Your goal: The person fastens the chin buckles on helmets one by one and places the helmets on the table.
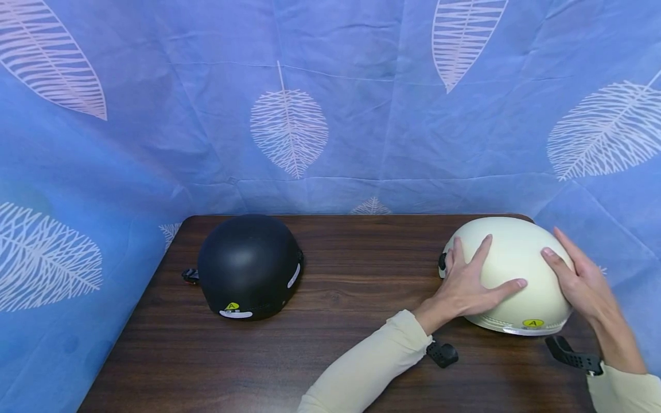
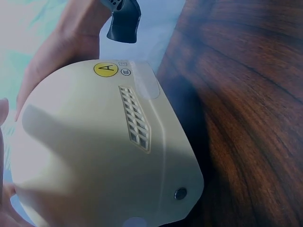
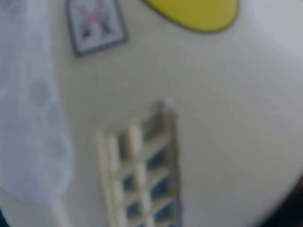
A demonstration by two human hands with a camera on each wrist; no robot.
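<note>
A cream helmet [image 1: 511,264] with its dome upward is at the right end of the table; whether its rim touches the tabletop I cannot tell. Spread across the left part of the dome, my left hand [image 1: 465,287] rests with straight fingers and its thumb out to the side. My right hand [image 1: 588,284] lies against the right side, fingers extended. In the left wrist view the helmet [image 2: 94,142] shows a yellow A sticker [image 2: 105,69] and a slotted vent [image 2: 135,118]. The right wrist view is a blurred close-up of the helmet's shell [image 3: 227,118].
A matte black helmet [image 1: 248,264] stands dome up at the table's left, a black buckle [image 1: 191,276] poking out beside it. The dark wooden table [image 1: 330,338] backs onto a blue leaf-patterned cloth [image 1: 206,115]. Black wrist devices [image 1: 443,354] sit below the hands.
</note>
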